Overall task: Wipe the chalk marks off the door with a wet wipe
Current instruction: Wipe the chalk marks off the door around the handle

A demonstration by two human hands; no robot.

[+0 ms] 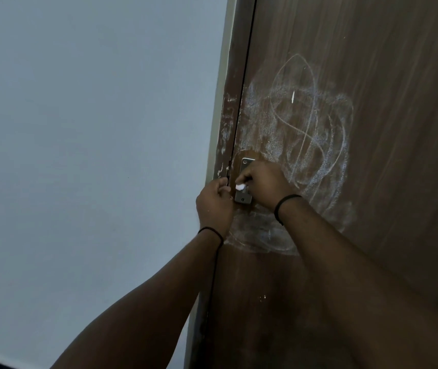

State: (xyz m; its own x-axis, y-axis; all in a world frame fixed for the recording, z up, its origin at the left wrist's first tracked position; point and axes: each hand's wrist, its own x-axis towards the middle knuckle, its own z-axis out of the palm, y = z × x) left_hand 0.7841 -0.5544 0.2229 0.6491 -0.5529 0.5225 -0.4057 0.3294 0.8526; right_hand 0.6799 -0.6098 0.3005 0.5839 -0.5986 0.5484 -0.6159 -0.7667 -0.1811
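Note:
A dark brown wooden door (pixel 372 75) carries white chalk marks (pixel 308 129), loops and smears spread above and below a metal lock plate (pixel 244 166). My right hand (pixel 263 182) is closed over the plate, pinching a small white wad, the wet wipe (pixel 239 187), which pokes out at its fingertips. My left hand (pixel 215 206) sits just left of it at the door's edge, fingers curled; whether it grips anything is hidden. Both wrists wear a thin black band.
The brown door frame (pixel 227 123) with chalk smudges runs along the door's left edge. A plain pale blue wall (pixel 92 155) fills the left half of the view.

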